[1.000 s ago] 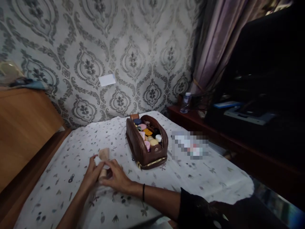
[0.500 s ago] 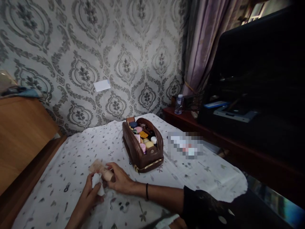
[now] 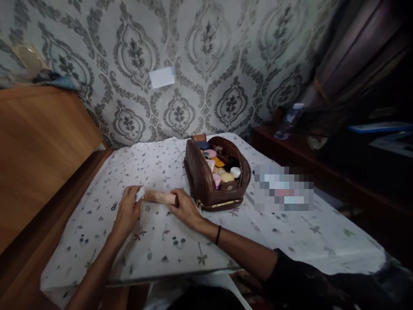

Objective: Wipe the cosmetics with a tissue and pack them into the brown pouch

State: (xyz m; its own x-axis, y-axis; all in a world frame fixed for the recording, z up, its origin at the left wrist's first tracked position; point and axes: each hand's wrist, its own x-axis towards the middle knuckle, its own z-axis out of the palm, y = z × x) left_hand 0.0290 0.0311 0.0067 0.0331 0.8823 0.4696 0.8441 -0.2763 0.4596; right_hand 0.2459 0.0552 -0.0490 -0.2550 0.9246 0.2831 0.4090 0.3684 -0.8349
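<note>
A beige tube-shaped container (image 3: 158, 196) with a dark right end lies level between my hands, left of the bag. My right hand (image 3: 185, 209) grips its dark end between thumb and fingers. My left hand (image 3: 128, 209) is closed on a small crumpled white tissue (image 3: 140, 194), which touches the tube's left end. Just right of my right hand stands a brown leather bag (image 3: 206, 172), unzipped, with pink, yellow and white-capped items and other small containers inside.
A patterned white cloth (image 3: 145, 254) covers the table. A blurred-out item (image 3: 284, 189) lies right of the bag. At the back right, a clear bottle (image 3: 289, 122) stands on a dark red surface (image 3: 271, 142). A wooden panel (image 3: 45, 150) rises at left.
The view has shifted, so the bag sits further right. The tube has turned from slanted to nearly level and more of it shows. My hands are further apart.
</note>
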